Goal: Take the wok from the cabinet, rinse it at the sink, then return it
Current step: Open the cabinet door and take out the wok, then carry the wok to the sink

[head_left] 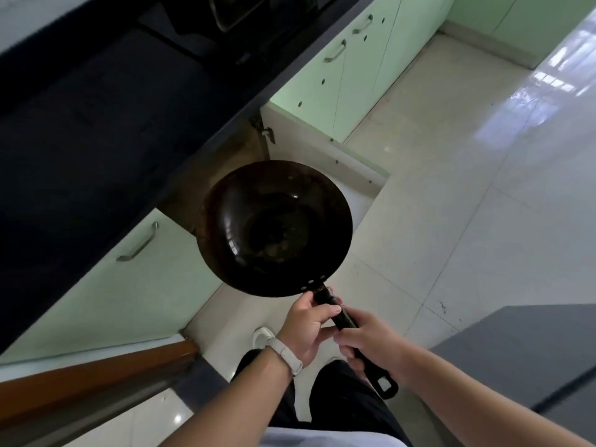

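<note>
A dark round wok (274,227) with a long black handle hangs level in front of the open cabinet (238,156) under the black countertop. My left hand (306,327), with a white wristband, grips the handle close to the bowl. My right hand (371,340) holds the same handle further back, near its end loop. The bowl looks dry and stained inside. The cabinet's door (325,146) stands swung open to the right of the wok. No sink shows in this view.
The black countertop (96,124) runs along the left, with a stove top (232,14) at the far end. Green cabinet doors (354,66) with metal handles line the wall. A brown door frame (96,372) is at lower left, a grey surface (516,350) at lower right.
</note>
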Motion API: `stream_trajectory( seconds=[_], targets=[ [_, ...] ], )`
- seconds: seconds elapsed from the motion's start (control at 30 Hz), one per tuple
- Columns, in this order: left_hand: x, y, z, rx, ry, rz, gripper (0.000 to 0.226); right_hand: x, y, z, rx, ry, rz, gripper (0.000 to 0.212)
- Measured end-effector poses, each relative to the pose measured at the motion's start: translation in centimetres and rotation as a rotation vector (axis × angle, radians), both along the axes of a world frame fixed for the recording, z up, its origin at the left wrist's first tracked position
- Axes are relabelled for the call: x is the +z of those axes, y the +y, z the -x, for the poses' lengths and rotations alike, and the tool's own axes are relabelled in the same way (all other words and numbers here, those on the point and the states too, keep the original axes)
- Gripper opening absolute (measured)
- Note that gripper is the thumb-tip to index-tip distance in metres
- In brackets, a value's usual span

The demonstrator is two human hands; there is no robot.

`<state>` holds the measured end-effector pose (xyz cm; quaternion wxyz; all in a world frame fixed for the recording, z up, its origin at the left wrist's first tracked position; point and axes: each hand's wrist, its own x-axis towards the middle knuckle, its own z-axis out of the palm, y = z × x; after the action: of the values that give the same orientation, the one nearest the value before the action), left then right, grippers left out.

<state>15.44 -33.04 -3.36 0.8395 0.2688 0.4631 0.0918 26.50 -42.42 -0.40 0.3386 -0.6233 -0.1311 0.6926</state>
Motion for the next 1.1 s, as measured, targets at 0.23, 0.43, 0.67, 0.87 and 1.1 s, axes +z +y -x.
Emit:
stream_trajectory(
  seconds=[0.23,0.43,0.67,0.87,1.1],
  targets=[
    [8.5,-0.5,-0.5,-0.018,0.005,-0.049,0.028,8.1,-0.9,-0.1,-0.053,0.019,-0.004,0.031],
    [13.3,1.8,-1.6,-0.069,-0.068,-0.112,0.025,13.5,0.6,-0.4,-0.128,0.006,-0.047,0.030],
    [17.9,7.0,-2.1,-0.141,-0.193,-0.172,0.028,18.5,5.0,0.7,-0.245,-0.082,-0.118,0.021],
    [20.7,10.7,-3.5,-0.227,-0.292,-0.264,0.031,21.2,7.8,1.0,-0.366,-0.110,-0.210,0.016],
    [23.0,11.8,-6.8,-0.330,-0.360,-0.285,0.029,23.6,8.1,-0.8,-0.458,-0.142,-0.262,0.020]
  ],
)
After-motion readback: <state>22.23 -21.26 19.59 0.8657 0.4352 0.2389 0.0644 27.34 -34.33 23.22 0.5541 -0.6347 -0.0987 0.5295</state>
